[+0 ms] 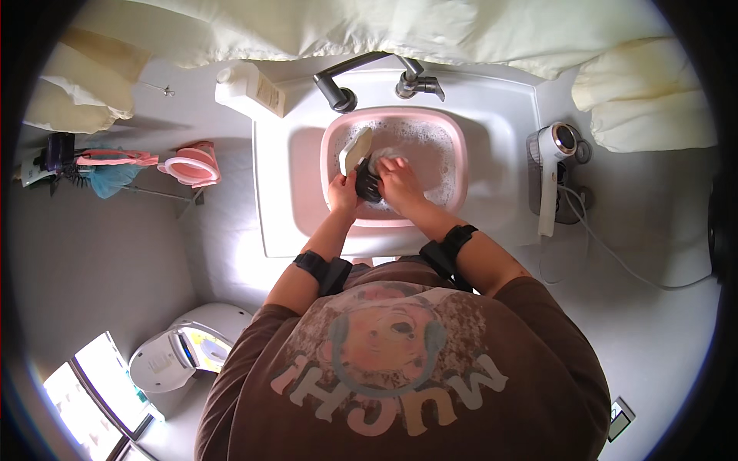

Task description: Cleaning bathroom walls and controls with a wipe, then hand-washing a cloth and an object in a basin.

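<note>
My left hand [344, 193] holds what looks like a slipper [356, 151], with a pale sole and a dark, slotted upper, tilted over a pink plastic basin [460, 173]. Against the dark part, my right hand [399, 183] presses a whitish cloth or scrubber [385, 155], its fingers curled over it. Cloudy water with white suds [429, 128] fills the basin around both hands. The slipper's lower end is partly hidden by my fingers.
The basin sits inside a white washbasin [501, 132]. Behind it stand a dark swivel faucet [334, 95] and a white bottle [248, 86]. A hair dryer [556, 167] with a cord hangs at right; pink funnel-like item [193, 164] hangs at left. A toilet [167, 354] stands lower left.
</note>
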Action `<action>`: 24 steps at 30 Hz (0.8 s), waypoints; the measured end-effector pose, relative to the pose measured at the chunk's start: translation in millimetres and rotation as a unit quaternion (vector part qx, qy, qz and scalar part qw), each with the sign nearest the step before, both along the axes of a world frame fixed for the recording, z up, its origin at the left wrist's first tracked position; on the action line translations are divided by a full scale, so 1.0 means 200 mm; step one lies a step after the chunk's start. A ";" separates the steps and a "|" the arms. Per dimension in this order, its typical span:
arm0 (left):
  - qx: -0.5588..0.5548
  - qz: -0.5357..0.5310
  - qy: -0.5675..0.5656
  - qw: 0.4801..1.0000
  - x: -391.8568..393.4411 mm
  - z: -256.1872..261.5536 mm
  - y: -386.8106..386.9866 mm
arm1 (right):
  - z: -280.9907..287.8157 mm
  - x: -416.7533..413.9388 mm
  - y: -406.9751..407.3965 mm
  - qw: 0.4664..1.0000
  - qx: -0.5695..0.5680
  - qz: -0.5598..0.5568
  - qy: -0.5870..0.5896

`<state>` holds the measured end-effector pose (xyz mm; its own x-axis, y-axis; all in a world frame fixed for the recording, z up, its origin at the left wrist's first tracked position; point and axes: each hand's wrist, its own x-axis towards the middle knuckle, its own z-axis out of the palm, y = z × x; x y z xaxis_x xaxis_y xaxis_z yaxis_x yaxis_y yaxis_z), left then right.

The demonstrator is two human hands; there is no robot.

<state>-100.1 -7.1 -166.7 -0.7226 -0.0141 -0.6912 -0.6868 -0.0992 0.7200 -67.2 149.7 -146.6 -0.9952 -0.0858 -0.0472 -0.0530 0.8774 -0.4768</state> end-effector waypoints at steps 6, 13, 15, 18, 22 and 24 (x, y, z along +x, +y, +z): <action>-0.047 -0.010 -0.017 0.999 0.00 0.11 0.04 | 0.00 0.00 -0.02 0.999 -0.025 -0.011 -0.045; -0.045 0.026 0.041 0.998 0.00 -0.02 -0.01 | 0.07 0.05 0.01 0.978 -0.156 0.102 -0.091; -0.072 0.024 0.027 0.997 0.02 -0.03 -0.02 | 0.08 0.06 0.03 0.986 -0.113 0.102 -0.068; -0.096 0.011 0.028 0.995 0.05 -0.03 -0.02 | 0.08 0.07 0.06 0.996 -0.043 0.074 0.012; -0.061 0.052 0.045 0.996 0.05 0.04 0.02 | 0.15 0.05 0.02 0.994 0.022 0.038 -0.104; -0.093 0.033 0.071 0.993 0.04 -0.05 -0.03 | 0.09 0.06 0.01 0.990 -0.050 0.081 -0.102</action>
